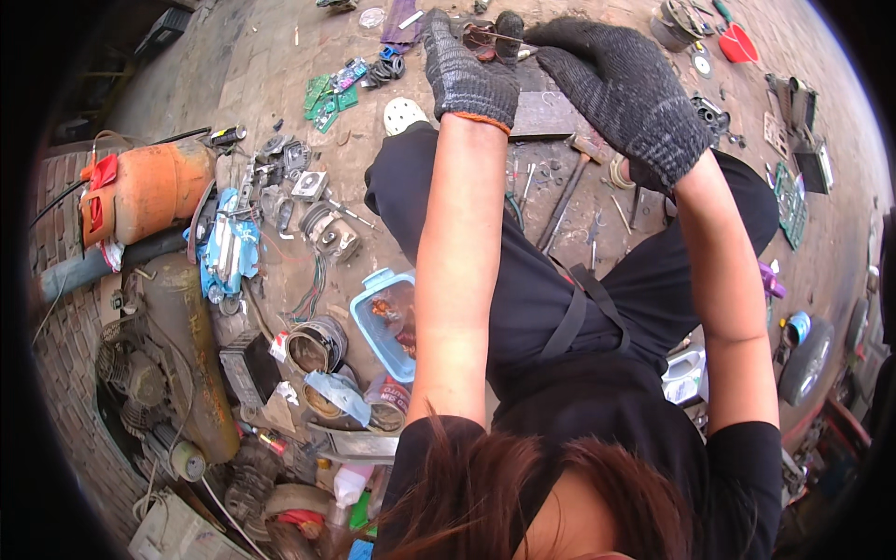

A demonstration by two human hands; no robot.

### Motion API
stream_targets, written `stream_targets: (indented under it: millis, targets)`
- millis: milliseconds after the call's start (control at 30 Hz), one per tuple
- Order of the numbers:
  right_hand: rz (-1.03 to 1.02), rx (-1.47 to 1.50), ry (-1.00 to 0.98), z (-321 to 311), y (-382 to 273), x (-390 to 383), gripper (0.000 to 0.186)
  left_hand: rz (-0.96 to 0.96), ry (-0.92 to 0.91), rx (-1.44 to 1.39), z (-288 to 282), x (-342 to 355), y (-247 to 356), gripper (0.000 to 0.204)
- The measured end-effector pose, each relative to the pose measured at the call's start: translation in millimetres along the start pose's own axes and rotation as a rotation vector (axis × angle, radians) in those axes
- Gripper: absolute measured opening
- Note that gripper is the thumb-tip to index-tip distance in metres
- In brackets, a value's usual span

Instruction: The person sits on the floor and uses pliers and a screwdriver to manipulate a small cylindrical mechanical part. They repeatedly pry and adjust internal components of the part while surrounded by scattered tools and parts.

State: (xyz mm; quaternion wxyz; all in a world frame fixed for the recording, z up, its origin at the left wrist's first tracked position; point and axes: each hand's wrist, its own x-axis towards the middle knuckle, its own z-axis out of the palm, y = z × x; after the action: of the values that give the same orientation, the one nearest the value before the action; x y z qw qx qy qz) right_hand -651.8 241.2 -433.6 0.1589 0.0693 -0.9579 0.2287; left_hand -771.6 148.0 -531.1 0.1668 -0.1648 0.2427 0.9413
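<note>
One copper-coloured part [481, 39] is clamped between fingers and thumb of the gloved left hand [474, 73]. A thin metal shaft [525, 44] is gripped by the gloved right hand [623, 91], fingers together, its near end hidden by the glove. Shaft is pointed leftward at the part; exact contact can't be told, too small.

For good control, the part should probably be pinched hard and the shaft worked in short strokes, angled clear of the left thumb, as the gap looks tight. If more force is needed, the part is better braced on the flat metal block [544, 114] just below the grip.

Around: hammer [565, 194] and small hand tools [594, 230] are laid below the grip, between the knees. Green circuit boards [329, 101] are scattered to its left, red scoop [737, 43] is set well right. Blue tub [360, 303] is placed below-left, beside the left forearm.

In the way: sight of the contact is partly blocked by the left thumb; block access is crowded by both hands.
</note>
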Motion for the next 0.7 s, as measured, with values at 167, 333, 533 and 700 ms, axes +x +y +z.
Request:
stream_targets:
  millis: [167,333,533,700]
  targets:
    - [0.005,-0.044,0.023,2.7,-28.4,10.3,0.028,0.009,0.147,0.097,-14.3,9.5,-4.0,0.034]
    - [0.051,-0.152,-0.055,22.1,-45.1,2.9,0.029,-0.091,0.254,0.360,-15.6,7.8,3.3,0.041]
    - [0.099,-0.187,-0.093,27.5,-37.4,-4.9,0.029,-0.064,0.074,0.012,-12.1,5.4,2.8,0.029]
    - [0.131,0.000,-0.003,19.9,-23.1,-24.4,0.034,-0.035,-0.093,-0.104,10.0,-16.4,28.6,0.019]
